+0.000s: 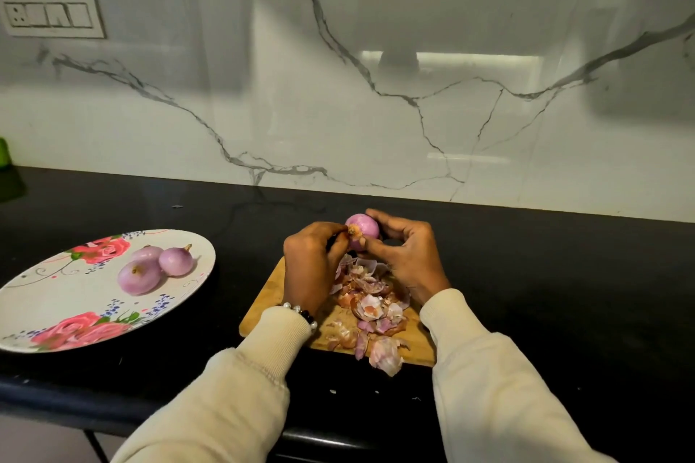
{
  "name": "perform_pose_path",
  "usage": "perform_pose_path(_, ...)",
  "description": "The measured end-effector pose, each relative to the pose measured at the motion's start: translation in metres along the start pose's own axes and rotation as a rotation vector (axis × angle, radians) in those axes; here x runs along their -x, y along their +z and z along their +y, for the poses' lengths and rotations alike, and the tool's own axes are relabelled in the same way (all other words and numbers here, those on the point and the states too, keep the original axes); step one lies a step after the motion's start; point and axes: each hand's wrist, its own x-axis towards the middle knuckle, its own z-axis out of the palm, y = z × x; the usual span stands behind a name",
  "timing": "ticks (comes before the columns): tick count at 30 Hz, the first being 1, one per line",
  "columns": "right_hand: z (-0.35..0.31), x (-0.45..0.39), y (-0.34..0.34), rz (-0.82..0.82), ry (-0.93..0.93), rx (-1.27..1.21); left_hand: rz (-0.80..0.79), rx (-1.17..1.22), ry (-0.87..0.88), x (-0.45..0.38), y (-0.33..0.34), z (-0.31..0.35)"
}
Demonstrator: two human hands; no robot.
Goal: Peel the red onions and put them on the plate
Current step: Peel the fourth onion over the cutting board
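A pink-purple red onion (364, 227) is held above the far end of a wooden cutting board (263, 297). My right hand (408, 256) grips it from the right, fingers over its top and thumb under it. My left hand (314, 263) pinches at its root end from the left. A heap of onion skins (370, 306) covers the board below my hands. Three peeled onions (156, 269) lie together on a white plate with painted roses (67, 297) at the left.
The black counter (545, 293) runs along a white marble wall (376, 105). A switch panel (50, 15) is on the wall at upper left. Something green (4, 152) stands at the far left edge. Small skin scraps (333, 392) lie near the counter's front edge.
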Motion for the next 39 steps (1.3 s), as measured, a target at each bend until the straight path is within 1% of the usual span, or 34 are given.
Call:
perform_pose_path(4,-0.001,0.000,0.004,0.005,-0.009,-0.025,0.007,-0.077,0.047,0.000,0.001,0.003)
perform_pose_path(9,-0.002,0.000,0.008,-0.003,-0.018,-0.056,0.014,-0.187,0.064,0.000,0.003,0.001)
perform_pose_path(13,-0.001,0.000,0.008,-0.021,-0.029,-0.073,0.014,-0.187,0.049,0.000,0.002,0.000)
perform_pose_path(16,0.000,0.001,0.003,-0.037,-0.012,-0.124,-0.003,-0.137,0.011,-0.001,0.002,0.000)
perform_pose_path(23,0.001,-0.002,-0.007,-0.095,0.045,-0.290,-0.087,0.109,-0.298,-0.005,0.005,0.006)
perform_pose_path(27,0.005,-0.002,-0.011,-0.121,0.092,-0.349,-0.167,0.287,-0.558,-0.004,0.008,0.003)
perform_pose_path(29,0.005,-0.001,-0.013,-0.132,0.110,-0.374,-0.177,0.398,-0.681,-0.003,0.008,0.003)
perform_pose_path(31,0.006,-0.001,-0.013,-0.134,0.117,-0.384,-0.163,0.480,-0.775,-0.005,0.009,0.005)
perform_pose_path(35,0.006,-0.001,-0.012,-0.152,0.144,-0.443,-0.146,0.741,-0.952,-0.007,0.007,0.012)
perform_pose_path(39,0.003,-0.002,-0.013,-0.163,0.199,-0.596,-0.037,0.959,-1.117,-0.012,0.003,0.010)
